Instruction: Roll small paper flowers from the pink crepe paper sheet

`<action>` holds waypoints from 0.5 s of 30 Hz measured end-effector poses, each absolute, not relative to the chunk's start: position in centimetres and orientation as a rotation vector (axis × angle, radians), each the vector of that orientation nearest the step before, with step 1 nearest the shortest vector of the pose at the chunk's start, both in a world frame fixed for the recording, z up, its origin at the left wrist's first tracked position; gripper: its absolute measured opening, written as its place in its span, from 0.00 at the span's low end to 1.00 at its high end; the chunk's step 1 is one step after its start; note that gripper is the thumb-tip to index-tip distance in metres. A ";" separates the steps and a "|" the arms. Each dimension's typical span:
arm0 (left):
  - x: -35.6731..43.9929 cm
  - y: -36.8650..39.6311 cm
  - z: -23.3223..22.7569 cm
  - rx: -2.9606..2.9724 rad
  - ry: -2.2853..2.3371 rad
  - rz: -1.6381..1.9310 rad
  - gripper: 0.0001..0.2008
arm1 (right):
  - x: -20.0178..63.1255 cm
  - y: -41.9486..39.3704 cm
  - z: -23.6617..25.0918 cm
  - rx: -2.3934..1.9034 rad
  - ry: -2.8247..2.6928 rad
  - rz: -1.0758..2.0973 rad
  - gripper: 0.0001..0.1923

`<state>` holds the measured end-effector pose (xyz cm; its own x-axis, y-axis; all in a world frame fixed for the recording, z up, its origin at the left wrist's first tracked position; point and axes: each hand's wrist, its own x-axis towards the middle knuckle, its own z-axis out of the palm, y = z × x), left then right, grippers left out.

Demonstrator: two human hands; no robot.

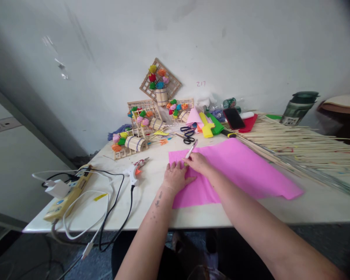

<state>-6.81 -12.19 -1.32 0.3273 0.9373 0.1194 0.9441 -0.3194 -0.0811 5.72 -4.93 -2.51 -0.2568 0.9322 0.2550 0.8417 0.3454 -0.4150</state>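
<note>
Scissors, glue gun near pink paper.

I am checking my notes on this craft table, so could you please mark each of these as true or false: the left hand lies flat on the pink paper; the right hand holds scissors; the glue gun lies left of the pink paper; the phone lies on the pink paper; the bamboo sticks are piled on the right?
1. The left hand lies flat on the pink paper. True.
2. The right hand holds scissors. False: it holds a pen; the scissors lie on the table beyond.
3. The glue gun lies left of the pink paper. True.
4. The phone lies on the pink paper. False: it rests on red material further back.
5. The bamboo sticks are piled on the right. True.
</note>
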 end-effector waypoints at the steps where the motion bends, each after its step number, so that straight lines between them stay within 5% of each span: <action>1: -6.8 -12.2 -1.3 -2.445 -1.747 -0.074 0.31 | 5.7 -4.9 -2.5 -1.550 -2.163 0.260 0.19; 15: -6.9 -12.2 -1.4 -2.448 -1.714 -0.095 0.31 | 5.3 -5.3 -2.1 -1.595 -2.208 0.183 0.20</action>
<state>-6.88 -12.19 -1.41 0.3444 0.9286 0.1381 0.9382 -0.3350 -0.0872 5.32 -5.34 -2.05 -0.2618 0.9325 0.2487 0.8790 0.3368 -0.3375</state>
